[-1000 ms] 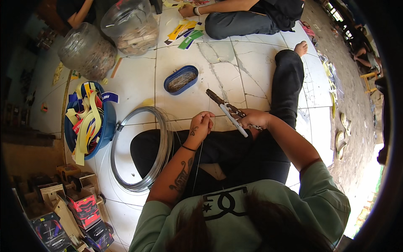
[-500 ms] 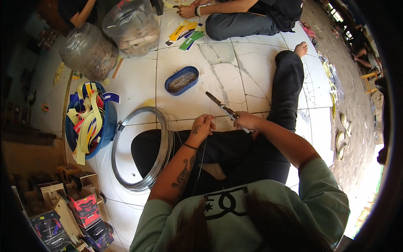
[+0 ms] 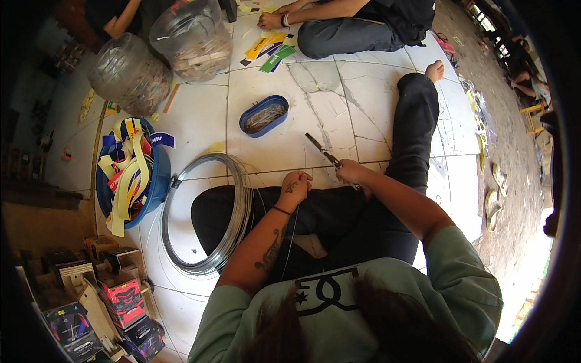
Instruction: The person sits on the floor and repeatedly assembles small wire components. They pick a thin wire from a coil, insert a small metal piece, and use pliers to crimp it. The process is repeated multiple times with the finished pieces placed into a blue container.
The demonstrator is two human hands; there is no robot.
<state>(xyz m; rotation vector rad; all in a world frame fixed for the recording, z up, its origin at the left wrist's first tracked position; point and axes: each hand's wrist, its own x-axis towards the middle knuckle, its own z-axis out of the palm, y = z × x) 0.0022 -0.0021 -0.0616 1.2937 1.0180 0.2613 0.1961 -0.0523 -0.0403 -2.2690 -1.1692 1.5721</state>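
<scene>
And there it went: the right hand (image 3: 350, 172) had swung a little inward over the last second, and the slim dark tool (image 3: 321, 149) it gripped in wrapped fingers now showed as one narrow bar, where a pale length had stood out beside it earlier. From my distant seat I couldn't tell whether the tool had closed or merely turned edge-on. The left hand (image 3: 295, 183) had barely shifted: its fingers were curled in, seemingly pinching a thin wire strand (image 3: 295, 225) that hung down over the lap. The tool's tip pointed up and away, apart from that hand, so I judged it was not working the wire at that instant.

The wire coil (image 3: 244, 202) leaned across the left knee. Beyond it, on cracked white tiles (image 3: 254, 151), I had a blue oval tub (image 3: 268, 130) of thin bits, and at the left a blue bucket (image 3: 158, 187) crammed with coloured strips (image 3: 143, 157). Farther out sat two clear containers (image 3: 115, 54), a co-worker's hand (image 3: 270, 21) near bright labels (image 3: 266, 45), and, off right, sandals (image 3: 493, 209) on the rough ground.
</scene>
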